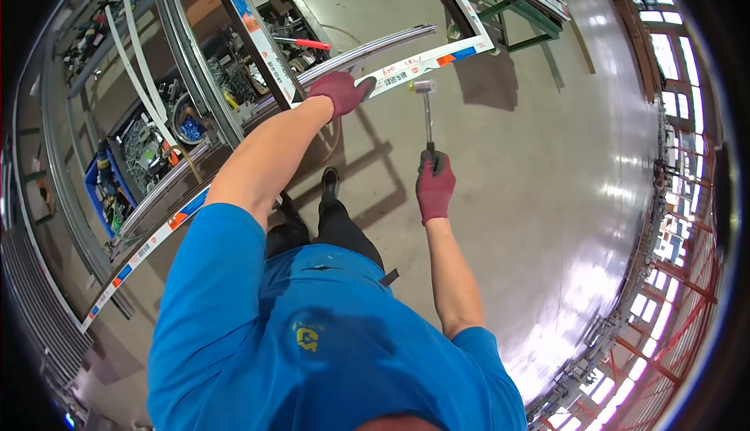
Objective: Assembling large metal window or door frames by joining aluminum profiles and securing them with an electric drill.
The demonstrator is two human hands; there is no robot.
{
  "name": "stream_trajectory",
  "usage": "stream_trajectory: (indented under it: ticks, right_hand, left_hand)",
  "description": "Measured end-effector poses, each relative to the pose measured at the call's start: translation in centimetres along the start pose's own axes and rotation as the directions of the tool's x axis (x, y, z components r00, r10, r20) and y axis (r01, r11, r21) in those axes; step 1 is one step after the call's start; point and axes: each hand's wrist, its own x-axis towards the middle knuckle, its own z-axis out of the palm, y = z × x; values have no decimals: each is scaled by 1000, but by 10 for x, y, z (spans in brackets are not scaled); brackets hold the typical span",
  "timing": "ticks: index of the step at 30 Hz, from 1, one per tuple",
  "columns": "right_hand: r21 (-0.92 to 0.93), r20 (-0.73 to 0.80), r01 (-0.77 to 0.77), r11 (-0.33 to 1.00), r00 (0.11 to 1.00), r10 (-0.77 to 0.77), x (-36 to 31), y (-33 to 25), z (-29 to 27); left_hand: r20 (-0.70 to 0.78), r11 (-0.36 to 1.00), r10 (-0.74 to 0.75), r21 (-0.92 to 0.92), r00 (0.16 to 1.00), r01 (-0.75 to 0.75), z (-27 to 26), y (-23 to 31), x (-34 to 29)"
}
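Observation:
My left hand (336, 94), in a maroon glove with dark fingertips, is closed around a rectangular metal frame (414, 66) near one of its corners. White film with blue and orange patches covers the frame's face. In my right hand (435, 185), gloved the same way, is the dark grip of a mallet (428, 119). Its shaft points away from me, and its head, pale with a yellowish end, sits just short of the frame's near bar. Whether head and bar touch, I cannot tell.
To the left, a workbench carries long metal profiles (183, 48), loose hardware (143, 154) and a blue bin (101, 189). A red-handled tool (312, 44) lies beyond my left hand. A green stand (525, 17) holding film-covered bars is at the far right. Brown lengths (633, 40) lie farther right.

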Motion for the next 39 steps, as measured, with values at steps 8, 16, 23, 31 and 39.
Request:
stream_trajectory:
  ticks: [8, 16, 23, 31, 39]
  right_hand:
    - [-421, 123, 274, 865, 962, -245, 121, -60, -8]
    - [192, -31, 297, 935, 954, -297, 100, -48, -27]
    - [619, 208, 70, 783, 946, -249, 73, -30, 18]
    - [530, 770, -208, 822, 524, -364, 6, -156, 73]
    - [453, 891, -98, 886, 84, -447, -123, -298, 237]
  left_hand:
    - [2, 939, 316, 141, 949, -313, 11, -24, 41]
    - [72, 975, 124, -192, 990, -108, -10, -41, 43]
    - [-323, 967, -216, -200, 921, 157, -123, -32, -59]
    - [-593, 683, -720, -699, 360, 214, 4, -143, -302]
    - [-400, 352, -916, -819, -12, 453, 86, -257, -534]
